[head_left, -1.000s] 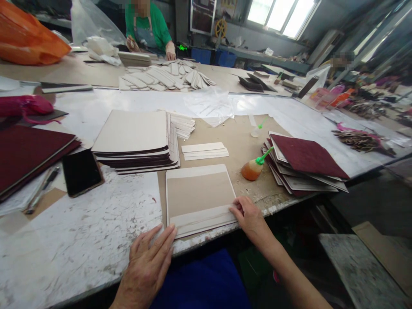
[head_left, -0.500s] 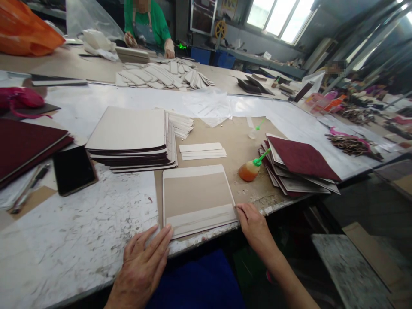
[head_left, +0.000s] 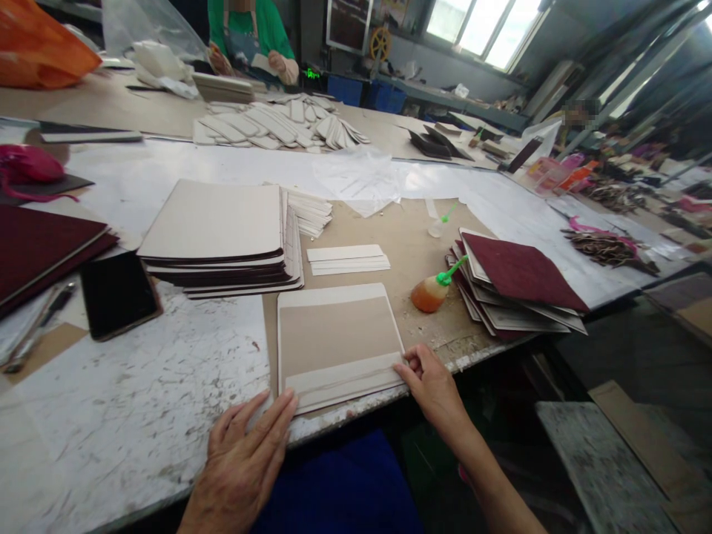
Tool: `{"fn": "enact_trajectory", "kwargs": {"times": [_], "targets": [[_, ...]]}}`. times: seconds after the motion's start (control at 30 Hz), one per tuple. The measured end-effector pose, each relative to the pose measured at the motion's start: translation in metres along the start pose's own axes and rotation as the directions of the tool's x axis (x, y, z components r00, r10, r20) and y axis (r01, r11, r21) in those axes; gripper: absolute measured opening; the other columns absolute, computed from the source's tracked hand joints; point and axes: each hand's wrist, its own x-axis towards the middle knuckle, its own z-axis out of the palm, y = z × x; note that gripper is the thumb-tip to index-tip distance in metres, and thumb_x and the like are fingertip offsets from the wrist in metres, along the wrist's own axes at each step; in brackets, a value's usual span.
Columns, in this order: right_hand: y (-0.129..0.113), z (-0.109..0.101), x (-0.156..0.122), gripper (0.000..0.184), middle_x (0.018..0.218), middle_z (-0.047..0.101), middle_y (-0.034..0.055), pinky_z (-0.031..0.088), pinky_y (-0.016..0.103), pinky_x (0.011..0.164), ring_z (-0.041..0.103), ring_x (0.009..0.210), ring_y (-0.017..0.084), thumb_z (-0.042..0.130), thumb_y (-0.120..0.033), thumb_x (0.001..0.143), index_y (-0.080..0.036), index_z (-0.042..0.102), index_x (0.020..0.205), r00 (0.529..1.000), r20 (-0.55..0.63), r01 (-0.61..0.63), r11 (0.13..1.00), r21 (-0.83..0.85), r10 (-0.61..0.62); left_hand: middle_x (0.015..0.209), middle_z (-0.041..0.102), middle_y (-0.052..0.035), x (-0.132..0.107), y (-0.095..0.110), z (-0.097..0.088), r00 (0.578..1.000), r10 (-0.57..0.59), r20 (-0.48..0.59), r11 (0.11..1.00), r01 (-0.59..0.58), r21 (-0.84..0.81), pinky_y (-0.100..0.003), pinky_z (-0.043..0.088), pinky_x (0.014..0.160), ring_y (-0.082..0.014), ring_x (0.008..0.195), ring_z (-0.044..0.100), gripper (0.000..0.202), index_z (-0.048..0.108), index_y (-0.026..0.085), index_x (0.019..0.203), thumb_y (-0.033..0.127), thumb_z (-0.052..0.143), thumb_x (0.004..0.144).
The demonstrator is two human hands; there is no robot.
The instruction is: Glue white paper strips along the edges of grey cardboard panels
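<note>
A beige rectangular panel (head_left: 339,330) with a pale border lies at the table's front edge. Along its near side runs a lighter strip (head_left: 345,382) with wrinkle-like lines. My left hand (head_left: 248,452) rests flat with fingers stretched, its fingertips touching the panel's near left corner. At the near right corner, my right hand (head_left: 434,382) pinches the panel's edge between thumb and fingers. Just beyond the panel lie several narrow white strips (head_left: 348,259). To the right stands a squeeze bottle (head_left: 430,294) with a green nozzle and amber liquid.
Behind left is a stack of cream panels (head_left: 216,222) with dark edges. Maroon panels (head_left: 520,267) are piled at right; a phone (head_left: 118,295) and pens (head_left: 41,326) lie left. Across the table, a person in green (head_left: 278,33) sits behind a heap of pale pieces (head_left: 278,122).
My right thumb has moved left onto the panel's near right corner. My left hand stays almost in place. The person opposite has raised a pale piece off the heap.
</note>
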Motion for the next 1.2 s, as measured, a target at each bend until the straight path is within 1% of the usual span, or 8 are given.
{"fn": "enact_trajectory", "kwargs": {"times": [0.13,0.23,0.4,0.47,0.63,0.8,1.1,1.2], "targets": [[0.0,0.001,0.0,0.013,0.07,0.048,-0.0002,0.04,0.028,0.06,0.05,0.065,0.018,0.051,-0.033,0.078,-0.02,0.048,0.079,1.0,0.008,-0.015,0.999,0.028,0.015,0.12,0.059,-0.0024,0.0,0.0,0.0,1.0,0.004,0.008,1.0,-0.004,-0.003,-0.04,0.028,0.097,-0.0252,0.109,0.048,0.042,0.05,0.019,0.123,0.015,0.049,0.081],[0.001,0.001,0.0,0.015,0.069,0.049,0.0003,0.04,0.028,0.059,0.05,0.063,0.017,0.05,-0.035,0.078,-0.02,0.049,0.079,1.0,0.005,-0.003,0.999,0.039,0.003,0.119,0.06,-0.0031,0.002,0.003,-0.003,1.0,-0.018,0.013,1.0,0.018,-0.018,-0.04,0.028,0.097,-0.0249,0.109,0.049,0.04,0.051,0.018,0.121,0.012,0.049,0.081],[0.005,0.001,0.001,0.022,0.068,0.05,0.0005,0.04,0.03,0.06,0.049,0.062,0.018,0.05,-0.042,0.077,-0.02,0.049,0.078,1.0,0.006,-0.001,0.999,0.041,0.001,0.117,0.061,-0.0024,0.008,0.013,-0.01,0.987,-0.157,0.023,0.979,0.159,-0.128,-0.04,0.028,0.096,-0.0236,0.109,0.049,0.036,0.053,0.019,0.118,0.011,0.045,0.084],[0.007,0.001,0.002,0.022,0.067,0.049,-0.0001,0.04,0.03,0.061,0.048,0.061,0.017,0.049,-0.043,0.077,-0.021,0.049,0.079,1.0,0.025,-0.001,0.999,0.042,0.0,0.117,0.061,-0.0026,0.01,0.015,-0.011,0.983,-0.181,0.022,0.973,0.183,-0.142,-0.041,0.028,0.096,-0.0241,0.109,0.048,0.035,0.053,0.018,0.118,0.011,0.045,0.084],[0.01,0.001,0.002,0.021,0.068,0.05,0.0002,0.04,0.03,0.061,0.048,0.061,0.017,0.048,-0.041,0.078,-0.02,0.049,0.08,0.999,0.029,0.013,1.0,0.026,-0.014,0.117,0.061,-0.0023,0.009,0.015,-0.012,0.982,-0.186,0.025,0.971,0.188,-0.15,-0.041,0.028,0.096,-0.0243,0.109,0.047,0.034,0.054,0.018,0.118,0.011,0.045,0.085],[0.009,0.002,0.002,0.022,0.067,0.049,0.0,0.04,0.029,0.06,0.049,0.061,0.017,0.048,-0.042,0.078,-0.02,0.049,0.079,1.0,0.029,0.007,1.0,0.029,-0.007,0.119,0.06,-0.0028,0.008,0.014,-0.011,0.986,-0.162,0.022,0.976,0.164,-0.142,-0.041,0.029,0.095,-0.025,0.109,0.048,0.034,0.053,0.016,0.118,0.011,0.045,0.085],[0.006,0.001,0.003,0.023,0.065,0.049,-0.0005,0.04,0.029,0.059,0.048,0.059,0.017,0.047,-0.043,0.077,-0.02,0.049,0.078,1.0,0.02,0.008,0.999,0.036,-0.009,0.119,0.06,-0.0014,0.008,0.015,-0.01,0.98,-0.197,0.025,0.966,0.199,-0.163,-0.041,0.028,0.097,-0.0238,0.109,0.049,0.036,0.053,0.021,0.119,0.012,0.044,0.086],[0.006,0.0,0.003,0.024,0.065,0.049,-0.0002,0.04,0.03,0.06,0.048,0.059,0.017,0.048,-0.045,0.076,-0.02,0.05,0.078,1.0,0.02,-0.005,0.999,0.044,0.004,0.119,0.059,-0.0027,0.006,0.013,-0.01,0.985,-0.166,0.051,0.975,0.171,-0.143,-0.041,0.029,0.097,-0.023,0.111,0.047,0.04,0.049,0.021,0.123,0.009,0.044,0.085]]}}
